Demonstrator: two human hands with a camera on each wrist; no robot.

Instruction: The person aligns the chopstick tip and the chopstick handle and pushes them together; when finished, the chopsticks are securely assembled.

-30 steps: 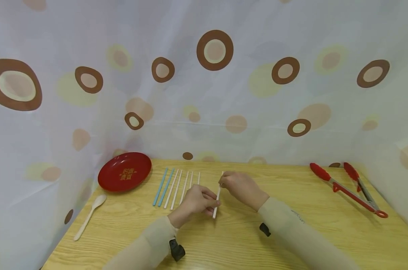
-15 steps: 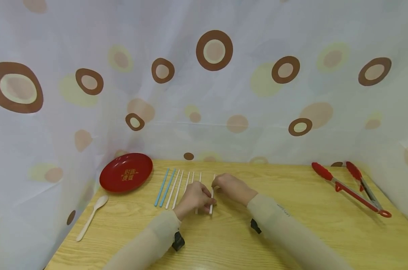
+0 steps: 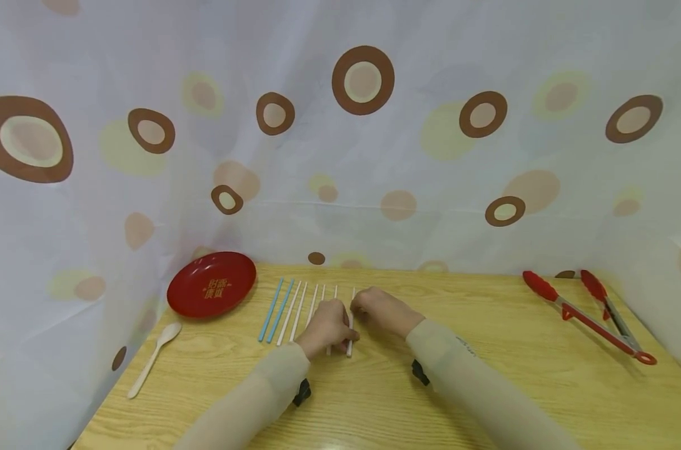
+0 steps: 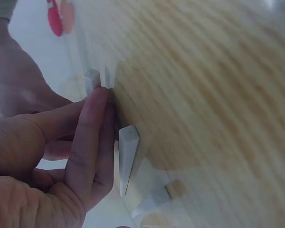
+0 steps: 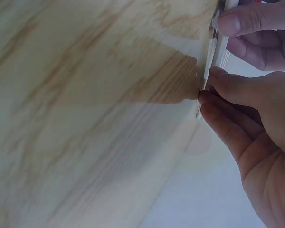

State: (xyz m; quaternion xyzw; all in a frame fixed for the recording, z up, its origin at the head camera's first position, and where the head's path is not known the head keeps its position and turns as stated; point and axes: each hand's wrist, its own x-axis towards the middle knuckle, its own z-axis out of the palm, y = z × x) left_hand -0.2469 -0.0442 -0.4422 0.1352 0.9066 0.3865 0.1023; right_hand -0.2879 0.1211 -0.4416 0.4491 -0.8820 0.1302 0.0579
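Note:
A white chopstick stands at the right end of a row of chopsticks, pointing away from me. My left hand pinches it near its close end. Farther along, the fingers of my right hand pinch the same chopstick near its far end; the right wrist view shows thumb and fingertips on it at the wood surface. Left of it lie several white chopsticks, partly hidden by my left hand, then two blue chopsticks. In the left wrist view, another white chopstick's end lies just beside my left fingers.
An oval red plate with gold characters sits at the back left, a pale spoon in front of it. Red-tipped tongs lie spread at the right. A patterned cloth rises behind and beside the wooden table.
Both hands have moved left with the white chopstick, bringing it down close beside the others in the row. It now lies nearly parallel to them.

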